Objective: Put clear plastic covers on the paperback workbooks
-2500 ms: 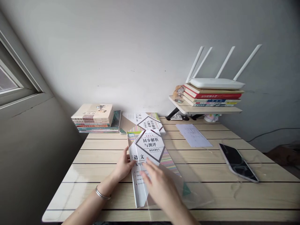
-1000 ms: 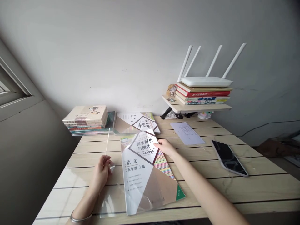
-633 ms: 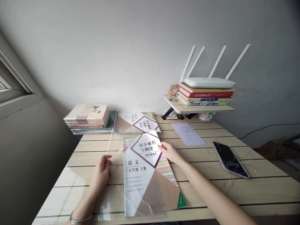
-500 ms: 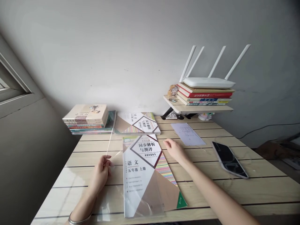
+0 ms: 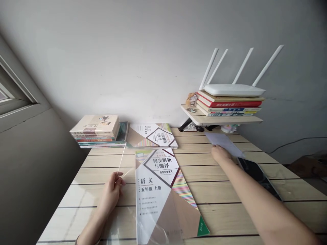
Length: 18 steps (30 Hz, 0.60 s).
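My left hand [image 5: 114, 186] pinches the edge of a clear plastic book cover [image 5: 120, 217], whose sheet lies over the wood-slat table and partly over a workbook. That workbook [image 5: 155, 200] lies flat in front of me, with Chinese lettering, a striped patch and a green corner. Over on the right, my right hand [image 5: 221, 153] is closed at the near left edge of a pale sheet of paper [image 5: 226, 141]; its fingertips are partly hidden. A dark-screened phone [image 5: 255, 175] lies just beside the paper, partly covered by my right forearm.
At the back left stands a stack of books [image 5: 94, 127], with more workbooks [image 5: 150, 134] lying beside it. A small raised shelf [image 5: 230, 119] at the back right carries books [image 5: 230, 103], a white router [image 5: 233, 90] with tall antennas and a small figurine [image 5: 192, 98]. The wall [image 5: 143, 61] borders the table.
My right hand has moved right from beside the workbook to the paper, which has slid right, closer to the phone. My left hand stays on the plastic cover. The view has shifted slightly.
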Each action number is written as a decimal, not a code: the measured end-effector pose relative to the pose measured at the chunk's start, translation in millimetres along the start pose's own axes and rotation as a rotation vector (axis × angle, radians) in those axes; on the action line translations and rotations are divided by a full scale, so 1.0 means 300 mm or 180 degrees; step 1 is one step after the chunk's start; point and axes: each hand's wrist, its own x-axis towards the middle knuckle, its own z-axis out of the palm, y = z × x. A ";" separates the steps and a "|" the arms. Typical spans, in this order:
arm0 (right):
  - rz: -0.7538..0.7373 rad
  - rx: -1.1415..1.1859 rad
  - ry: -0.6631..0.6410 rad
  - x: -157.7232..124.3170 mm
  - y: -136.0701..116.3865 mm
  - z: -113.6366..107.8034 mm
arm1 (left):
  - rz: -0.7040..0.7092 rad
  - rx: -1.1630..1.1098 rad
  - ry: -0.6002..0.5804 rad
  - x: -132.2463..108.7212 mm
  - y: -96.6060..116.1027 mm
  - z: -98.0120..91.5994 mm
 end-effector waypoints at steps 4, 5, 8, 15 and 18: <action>-0.0324 0.0421 0.0232 -0.047 -0.073 0.008 | 0.0027 0.0061 0.0026 0.000 0.003 0.001; -0.0448 0.0712 0.0178 -0.078 -0.112 0.020 | 0.0032 0.0096 0.0026 0.000 0.002 0.001; -0.0348 0.2466 -0.0615 -0.191 -0.242 0.064 | 0.0002 0.0205 0.0019 -0.002 -0.003 -0.001; -0.0118 0.3062 -0.1652 -0.314 -0.410 0.081 | 0.0281 0.0670 0.0002 0.000 -0.009 0.002; -0.0069 0.3004 -0.1936 -0.329 -0.419 0.064 | 0.0406 0.0826 0.0029 -0.001 -0.010 0.004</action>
